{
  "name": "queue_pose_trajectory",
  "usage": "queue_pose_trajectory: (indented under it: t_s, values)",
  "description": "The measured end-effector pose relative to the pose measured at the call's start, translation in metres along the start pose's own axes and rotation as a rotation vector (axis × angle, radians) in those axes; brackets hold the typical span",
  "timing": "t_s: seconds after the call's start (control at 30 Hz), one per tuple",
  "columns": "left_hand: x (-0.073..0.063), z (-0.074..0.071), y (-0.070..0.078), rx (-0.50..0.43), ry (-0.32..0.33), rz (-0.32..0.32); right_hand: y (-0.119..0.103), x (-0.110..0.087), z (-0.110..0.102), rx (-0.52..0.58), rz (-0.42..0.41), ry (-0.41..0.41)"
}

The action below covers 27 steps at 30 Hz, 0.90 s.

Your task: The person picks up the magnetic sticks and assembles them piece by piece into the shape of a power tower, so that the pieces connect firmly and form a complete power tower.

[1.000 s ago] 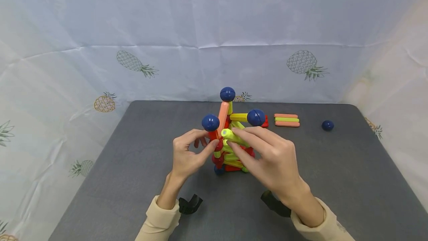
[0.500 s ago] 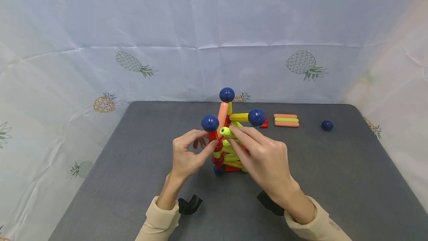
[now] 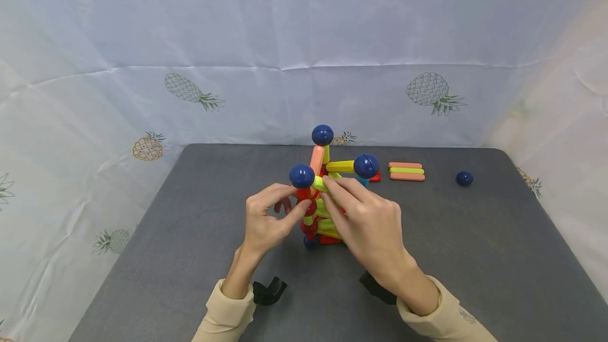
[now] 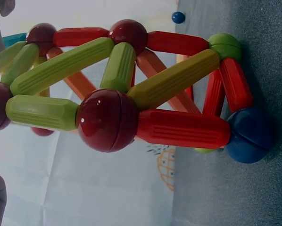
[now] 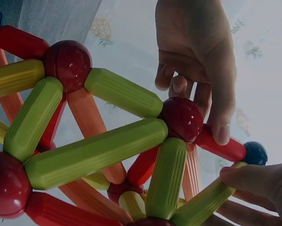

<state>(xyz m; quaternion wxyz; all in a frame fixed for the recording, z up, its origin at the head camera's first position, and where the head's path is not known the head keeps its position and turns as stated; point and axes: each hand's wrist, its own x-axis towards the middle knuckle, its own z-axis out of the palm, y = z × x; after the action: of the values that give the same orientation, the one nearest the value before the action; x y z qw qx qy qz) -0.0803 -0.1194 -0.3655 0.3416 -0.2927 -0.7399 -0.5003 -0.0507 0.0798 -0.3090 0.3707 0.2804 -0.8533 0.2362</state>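
Note:
A tall frame of magnetic rods and balls stands on the dark table, with red balls (image 4: 108, 120) joining red, orange and yellow-green rods. My left hand (image 3: 268, 220) pinches an upright red rod (image 5: 211, 141) just under the blue ball (image 3: 301, 176) at the frame's top left. Between thumb and fingers, my right hand (image 3: 372, 228) holds a slanting yellow-green rod (image 5: 204, 202). This rod's upper end meets that blue ball; its lower end reaches toward a red ball at the bottom of the right wrist view. Two more blue balls (image 3: 322, 134) top the frame.
To the right, behind the frame, lie two orange rods and a yellow-green rod (image 3: 407, 170) side by side. A loose blue ball (image 3: 464, 178) sits farther right. Red pieces (image 3: 375, 177) show behind the frame. A pineapple-print cloth (image 3: 285, 94) hangs beyond the table (image 3: 475, 257).
My right hand has shifted left, bringing the yellow-green rod's free end from in front of the frame up to the top left blue ball. My left hand has stayed in place.

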Motion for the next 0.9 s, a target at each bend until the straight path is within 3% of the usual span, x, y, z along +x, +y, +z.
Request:
queue_pose_trajectory:
  t_s: [0.17,0.3,0.43,0.5,0.57,0.7,0.83,0.9]
  values:
    - [-0.001,0.000,0.000,0.004,-0.003,-0.013,0.004,0.000,-0.008,0.073,-0.007,0.057]
    - [-0.001,-0.002,0.000,0.015,-0.024,-0.039,0.017,0.001,-0.020,0.233,-0.006,0.221]
    - [-0.003,-0.004,-0.001,0.021,-0.065,-0.079,0.046,0.004,-0.024,0.359,0.085,0.423]
    - [-0.003,-0.005,-0.002,0.024,-0.082,-0.099,0.066,0.005,-0.022,0.331,0.160,0.427]
    - [-0.003,-0.005,-0.002,0.030,-0.095,-0.114,0.086,0.006,-0.014,0.261,0.232,0.349]
    - [-0.003,-0.005,-0.003,0.037,-0.103,-0.138,0.122,-0.001,0.013,0.088,0.328,-0.022]
    - [-0.004,-0.003,-0.003,0.036,-0.107,-0.157,0.150,-0.014,0.048,-0.022,0.337,-0.404]
    - [-0.004,-0.003,-0.002,0.038,-0.108,-0.164,0.160,-0.019,0.064,-0.048,0.311,-0.530]
